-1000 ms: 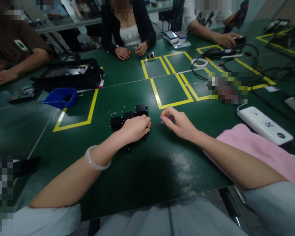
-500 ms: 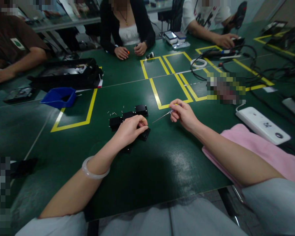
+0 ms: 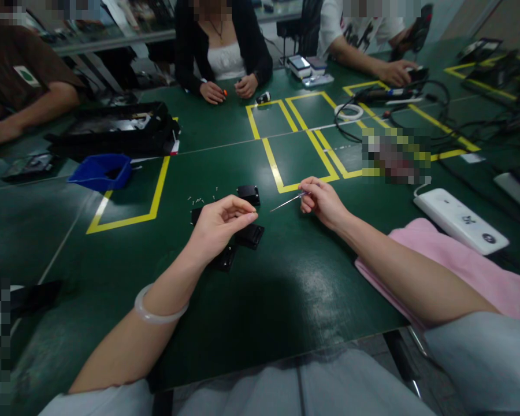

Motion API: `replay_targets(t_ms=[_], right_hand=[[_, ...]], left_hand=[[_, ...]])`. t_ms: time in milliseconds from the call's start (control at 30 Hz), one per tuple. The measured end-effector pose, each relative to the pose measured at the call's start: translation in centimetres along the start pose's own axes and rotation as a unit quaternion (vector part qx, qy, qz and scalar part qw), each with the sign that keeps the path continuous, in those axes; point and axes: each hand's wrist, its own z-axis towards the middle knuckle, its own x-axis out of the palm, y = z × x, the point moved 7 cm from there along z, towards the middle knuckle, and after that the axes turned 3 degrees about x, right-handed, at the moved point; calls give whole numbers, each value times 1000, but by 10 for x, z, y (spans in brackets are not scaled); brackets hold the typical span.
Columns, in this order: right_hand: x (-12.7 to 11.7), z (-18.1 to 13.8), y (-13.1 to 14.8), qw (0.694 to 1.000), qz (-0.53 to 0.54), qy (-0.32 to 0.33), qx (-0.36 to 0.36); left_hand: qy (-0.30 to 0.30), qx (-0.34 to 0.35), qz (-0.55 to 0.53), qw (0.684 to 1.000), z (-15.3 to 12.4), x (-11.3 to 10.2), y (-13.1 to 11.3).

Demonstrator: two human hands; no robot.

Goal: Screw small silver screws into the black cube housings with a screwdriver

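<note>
My right hand (image 3: pixel 319 199) holds a thin screwdriver (image 3: pixel 287 203) by its handle, the bare shaft pointing left towards my other hand. Thumb and forefinger of my left hand (image 3: pixel 223 222) are pinched together just left of the screwdriver's tip; whatever lies between them is too small to make out. Beneath and around that hand are several small black boxes, one black box (image 3: pixel 248 195) behind it, another black box (image 3: pixel 250 236) below the fingertips and a third black box (image 3: pixel 223 258) nearer me. The hand partly covers the rest. Loose screws (image 3: pixel 196 200) are scattered behind the boxes.
A blue tray (image 3: pixel 101 171) stands at the left by a long black casing (image 3: pixel 112 127). To the right lie a white power strip (image 3: pixel 461 221), a pink cloth (image 3: pixel 433 260) and black cables (image 3: pixel 442 98). Three people sit around the green table (image 3: pixel 286 323), marked with yellow tape.
My left hand has lifted off the black box and moved slightly up and left, its fingertips still pinched. My right hand and the screwdriver have barely moved.
</note>
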Motion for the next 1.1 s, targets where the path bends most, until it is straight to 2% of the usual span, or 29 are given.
replay_targets(t_ms=[167,667,1100], right_hand=[[1,0,0,1000,-3,2,3],[1,0,-2,1000,0,6,2],[1,1,-2,1000,-5,6,-1]], left_hand=[[-11,-27,-58,998,-4,3,-4],[-1,-87,-187,978,-6,10,15],[5,-117,-210,971,-8,15,19]])
